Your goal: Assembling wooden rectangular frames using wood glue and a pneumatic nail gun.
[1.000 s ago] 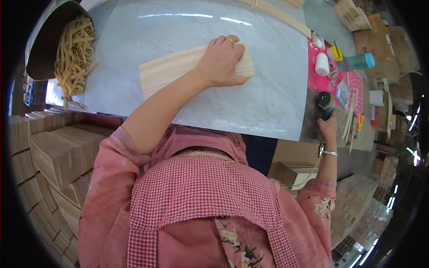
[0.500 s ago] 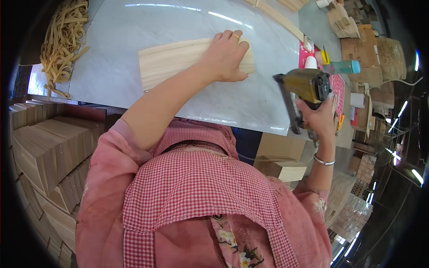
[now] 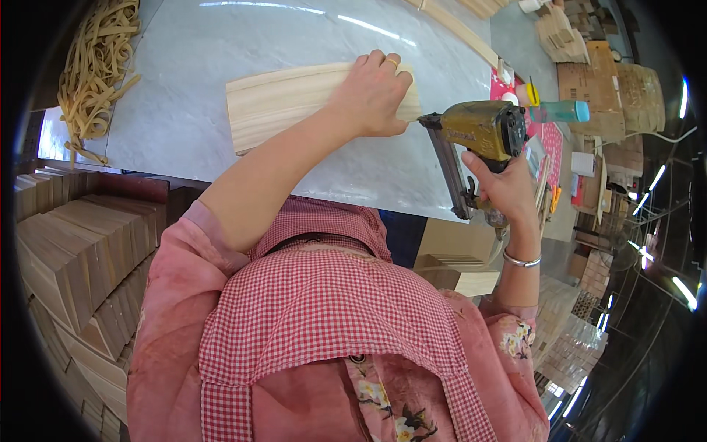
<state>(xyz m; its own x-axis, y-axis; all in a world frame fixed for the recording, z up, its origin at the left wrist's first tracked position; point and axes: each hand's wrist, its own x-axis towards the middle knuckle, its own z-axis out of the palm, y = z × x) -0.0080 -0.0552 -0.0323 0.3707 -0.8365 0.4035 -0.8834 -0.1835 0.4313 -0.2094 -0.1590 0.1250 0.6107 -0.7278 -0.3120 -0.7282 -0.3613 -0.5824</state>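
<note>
A pale wooden board (image 3: 283, 99) lies flat on the grey marbled tabletop. My left hand (image 3: 372, 96) grips it near its right end, fingers over the far edge and thumb by the near edge. In my right hand (image 3: 508, 188) is a yellow and black nail gun (image 3: 479, 132), held by its handle. Its nose points left, right by the board's right end; whether it touches the wood I cannot tell. My left palm hides part of the board.
A heap of tan straps (image 3: 96, 74) sits at the table's left. Stacked wooden pieces (image 3: 81, 243) fill the space below it. Long wood strips (image 3: 460, 33) lie at the far side. A teal bottle (image 3: 560, 111) and pink cloth (image 3: 551, 144) are at the right, cartons (image 3: 607, 85) beyond.
My right hand has brought the nail gun leftward, so its nose is now at the board's right end. My left hand keeps its hold on the board.
</note>
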